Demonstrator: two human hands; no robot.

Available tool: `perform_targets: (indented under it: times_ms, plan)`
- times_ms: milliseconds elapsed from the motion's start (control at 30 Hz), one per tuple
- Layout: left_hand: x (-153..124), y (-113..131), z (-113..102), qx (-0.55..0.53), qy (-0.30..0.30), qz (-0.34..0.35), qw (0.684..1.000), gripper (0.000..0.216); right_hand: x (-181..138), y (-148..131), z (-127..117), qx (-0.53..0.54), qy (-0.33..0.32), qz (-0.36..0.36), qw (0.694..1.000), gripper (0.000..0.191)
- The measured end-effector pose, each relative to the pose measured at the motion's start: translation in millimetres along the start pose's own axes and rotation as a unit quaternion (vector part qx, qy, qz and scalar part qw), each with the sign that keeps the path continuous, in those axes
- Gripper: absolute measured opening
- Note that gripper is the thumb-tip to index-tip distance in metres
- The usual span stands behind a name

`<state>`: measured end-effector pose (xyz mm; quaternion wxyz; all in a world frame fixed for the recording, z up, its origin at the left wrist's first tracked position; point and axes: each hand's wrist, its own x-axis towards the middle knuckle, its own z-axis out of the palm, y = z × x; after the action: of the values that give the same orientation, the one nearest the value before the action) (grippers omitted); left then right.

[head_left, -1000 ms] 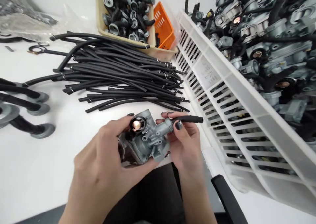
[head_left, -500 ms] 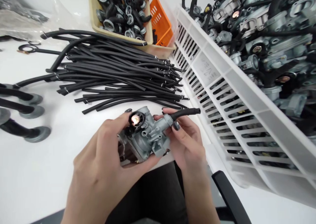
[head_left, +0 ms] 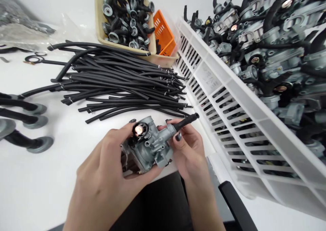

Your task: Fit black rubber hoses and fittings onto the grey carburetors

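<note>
Carburettor sits between both bare hands, lifted over the desk's near edge. Left hand grips the body: thumb along the near side, a fingertip on the far side just beside a copper-coloured disc. Right hand has thumb and fingers closed around the metal cap on the neck; a black sleeve slants up out of it, toward the desk's right side, its far end free. Underside of the grip hidden.

Step in hand, by judgement: turning or seating the cap on the neck. Left seems to be the steadying hand, right the working one. Next move probably calls for a firm left hold and small turns from the right fingertips, cap kept in line with the neck. How far it is seated, cannot tell.

Outward: loose black hoses lie across the desk beyond the hands. Sleeved caps stand toward its left. At its far edge, a beige bin of similar caps, an orange basket beside it. Along the right side, a white slatted crate heaped with carburettor units.
</note>
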<state>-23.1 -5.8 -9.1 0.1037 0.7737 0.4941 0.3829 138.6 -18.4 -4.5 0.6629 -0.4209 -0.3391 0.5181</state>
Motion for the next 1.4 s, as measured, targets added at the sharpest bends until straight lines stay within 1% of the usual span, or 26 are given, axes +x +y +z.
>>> perform_targets:
  times_ms: [133,300,433,600,700,767,800,900,1000,1167,1300,1400]
  plan:
    - [0,1,-2,0.000,-0.008,0.000,1.000,0.069,-1,-1,0,-0.013,0.008,0.009,1.000,0.026]
    - [1,2,-3,-0.017,-0.006,-0.010,1.000,0.070,-1,0,0,-0.021,0.014,0.021,0.999,0.024]
    - [1,2,-3,-0.022,-0.005,-0.013,1.000,0.072,0,3,0,-0.026,0.034,0.018,0.999,0.025]
    - [1,0,-3,-0.019,-0.011,0.010,1.000,0.073,2,4,1,-0.024,0.052,0.017,0.998,0.022]
    - [1,-2,-4,-0.025,-0.008,0.008,1.000,0.070,3,3,3,-0.021,0.062,0.026,0.997,0.029]
    - [0,-2,-4,-0.031,-0.013,-0.002,0.999,0.068,2,2,3,-0.019,0.058,0.029,0.998,0.035]
    - [-1,-2,-3,-0.034,-0.016,-0.006,0.999,0.067,2,0,3,-0.020,0.050,0.028,0.998,0.035]
    - [-1,-2,-2,-0.033,-0.023,-0.018,0.999,0.064,-1,-5,2,-0.007,0.017,0.024,1.000,0.024]
    - [-1,-2,-2,-0.025,-0.020,-0.019,0.999,0.063,-4,-9,1,0.014,-0.004,0.033,0.999,0.023]
    - [-2,-2,-3,-0.020,-0.008,-0.009,1.000,0.058,-3,-6,2,-0.011,0.025,0.021,0.999,0.022]
    - [-2,-4,-2,-0.002,-0.008,0.025,1.000,0.058,1,0,2,0.001,0.031,0.004,1.000,0.019]
    - [-3,-5,-2,-0.001,-0.008,0.032,0.999,0.056,2,3,2,-0.001,0.041,-0.003,0.999,0.021]
